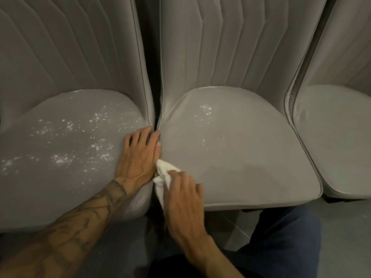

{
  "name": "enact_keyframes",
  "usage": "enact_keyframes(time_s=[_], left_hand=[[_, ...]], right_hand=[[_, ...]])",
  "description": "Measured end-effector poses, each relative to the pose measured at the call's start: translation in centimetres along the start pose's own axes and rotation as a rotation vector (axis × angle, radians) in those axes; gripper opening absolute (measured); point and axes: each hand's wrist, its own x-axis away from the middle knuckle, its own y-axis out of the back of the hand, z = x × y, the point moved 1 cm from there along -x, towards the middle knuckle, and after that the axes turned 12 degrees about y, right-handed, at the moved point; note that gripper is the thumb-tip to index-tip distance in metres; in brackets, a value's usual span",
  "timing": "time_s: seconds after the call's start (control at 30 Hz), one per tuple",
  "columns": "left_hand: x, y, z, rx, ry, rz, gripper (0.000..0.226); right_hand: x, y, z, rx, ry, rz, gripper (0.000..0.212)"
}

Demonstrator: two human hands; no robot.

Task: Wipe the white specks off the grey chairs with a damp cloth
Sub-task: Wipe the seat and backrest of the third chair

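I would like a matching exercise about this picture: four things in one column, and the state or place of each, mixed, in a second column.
Things:
1. left chair seat
2. middle chair seat
3. left hand
4. right hand

States:
A. holds the white cloth
B. lies flat and empty on a seat edge
C. many white specks spread widely
D. only a small patch of specks near the back

Pairs: 1-C, 2-D, 3-B, 4-A

Tattooed left forearm, bare hands, seemingly dark blue trousers.
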Motion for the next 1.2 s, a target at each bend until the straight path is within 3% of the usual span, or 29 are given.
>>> enact_keyframes(time_s=[0.17,0.33,0.47,0.57,0.67,0.73,0.8,0.87,0.97,1.1,1.2], left_hand=[[0.1,-0.1,0.0,-0.007,0.003,-0.037,0.047],[0.0,0.0,0.1,0.012,-0.001,0.025,0.058],[0.1,-0.4,0.2,0.024,-0.010,-0.057,0.047],[0.1,-0.6,0.2,0.039,-0.011,-0.089,0.045],[0.0,-0.7,0.3,0.053,-0.015,-0.109,0.044],[0.0,-0.8,0.2,0.043,-0.018,-0.111,0.043],[0.0,-0.7,0.3,0.041,-0.023,-0.103,0.043],[0.0,-0.6,0.4,0.056,-0.018,-0.092,0.043],[-0.1,-0.4,0.4,0.049,-0.014,-0.064,0.045],[-0.6,-0.2,0.5,0.036,-0.017,-0.030,0.047],[-1.8,0.1,-0.3,0.018,-0.012,-0.027,0.043]], right_hand=[[1.4,1.5,-4.4,0.127,-0.304,-0.107,0.026],[-1.0,-1.4,3.2,0.012,-0.107,-0.049,0.026],[0.9,0.3,-2.3,0.141,-0.098,-0.103,0.027],[3.7,3.2,-10.2,0.292,-0.320,-0.071,0.029],[5.6,6.7,-17.2,0.255,-0.620,-0.116,0.030],[5.2,7.3,-18.3,0.235,-0.722,-0.161,0.028],[3.0,6.5,-16.3,0.231,-0.649,-0.151,0.036],[1.0,5.0,-13.3,0.187,-0.441,-0.084,0.044],[-0.8,4.2,-14.4,0.272,-0.195,-0.009,0.030],[-4.4,4.9,-21.6,0.311,-0.357,0.037,0.032],[-7.6,3.7,-20.9,0.293,-0.404,0.038,0.035]])
